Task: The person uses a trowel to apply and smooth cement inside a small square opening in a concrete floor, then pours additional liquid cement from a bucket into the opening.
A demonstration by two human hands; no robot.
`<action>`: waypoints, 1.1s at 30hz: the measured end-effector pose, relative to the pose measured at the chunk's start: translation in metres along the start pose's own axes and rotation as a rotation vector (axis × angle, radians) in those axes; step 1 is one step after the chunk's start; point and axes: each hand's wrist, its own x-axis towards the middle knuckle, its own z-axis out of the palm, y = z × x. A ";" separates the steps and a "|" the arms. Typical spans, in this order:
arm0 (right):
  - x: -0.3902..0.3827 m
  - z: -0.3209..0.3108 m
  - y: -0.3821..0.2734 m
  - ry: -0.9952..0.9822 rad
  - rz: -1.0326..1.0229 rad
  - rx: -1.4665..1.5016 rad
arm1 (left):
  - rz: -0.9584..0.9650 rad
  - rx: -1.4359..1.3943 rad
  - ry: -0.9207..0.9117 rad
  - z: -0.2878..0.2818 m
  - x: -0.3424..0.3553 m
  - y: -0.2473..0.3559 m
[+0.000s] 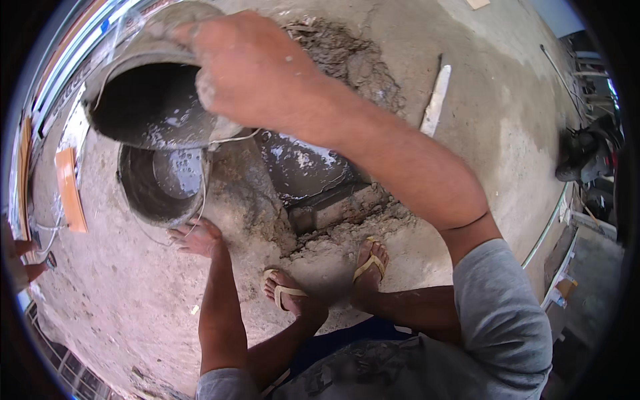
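Note:
A dark bucket (150, 100) is tipped, its mouth facing me and wet grey slurry inside. My right hand (247, 73) is closed at its far right side; the hand hides exactly where it grips. Just below stands a second bucket (143, 190), with grey liquid inside and a thin wire handle. Beside this lower bucket's near edge, my left hand (198, 238) has its fingers stretched out, close to the wire. Whether it presses on the bucket or the ground, I cannot tell. To the right, a pit (303, 167) holds dark, shiny water under my right forearm.
Wet mud (340, 57) is heaped beyond the pit, and its near edge crumbles close to my sandalled feet (287, 293). A pale stick (437, 100) lies on the concrete floor. An orange-brown board (70, 190) is at left; dark shoes (590, 153) are at far right.

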 end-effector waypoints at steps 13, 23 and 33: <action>-0.011 0.051 -0.049 -0.060 -0.236 0.018 | -0.007 0.144 0.078 0.034 0.016 -0.027; -0.031 0.065 -0.057 -0.202 -0.117 0.137 | -0.028 0.105 0.119 0.024 0.009 -0.022; -0.012 0.045 -0.045 0.143 -0.468 -0.151 | -0.059 0.033 0.045 0.016 0.005 -0.020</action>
